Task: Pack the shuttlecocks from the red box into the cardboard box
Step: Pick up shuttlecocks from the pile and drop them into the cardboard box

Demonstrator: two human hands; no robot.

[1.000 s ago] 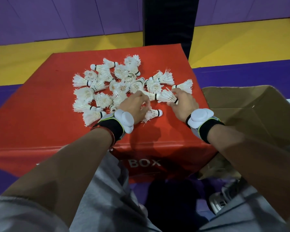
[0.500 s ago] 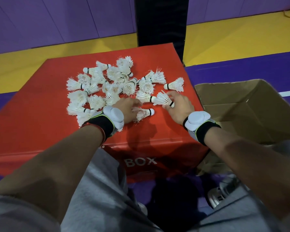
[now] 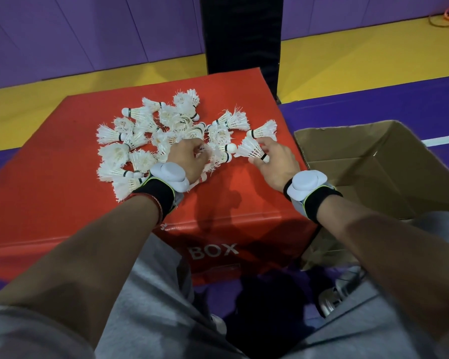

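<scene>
Head view, right hand [image 3: 278, 167] pinching a shuttlecock [image 3: 250, 150], left hand [image 3: 188, 158] clutching shuttlecocks [image 3: 217, 158], atop red box [image 3: 62, 203]

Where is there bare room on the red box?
Bare red box top lies left of the shuttlecocks and along the near edge between the wrists. Crowded: the pile's middle, where the left hand and right hand reach.

- Shuttlecocks [image 3: 166, 130] lie heaped on the box [image 3: 49, 203], toward its far side.
- Carton [image 3: 373, 156] stands on the floor just right of the box.
- Post [image 3: 241, 35] rises behind the box.
- Left hand [image 3: 187, 159] grips shuttlecocks at the heap's near edge.
- Right hand [image 3: 278, 164] holds one shuttlecock [image 3: 252, 150] at the heap's right edge, near the carton.
</scene>
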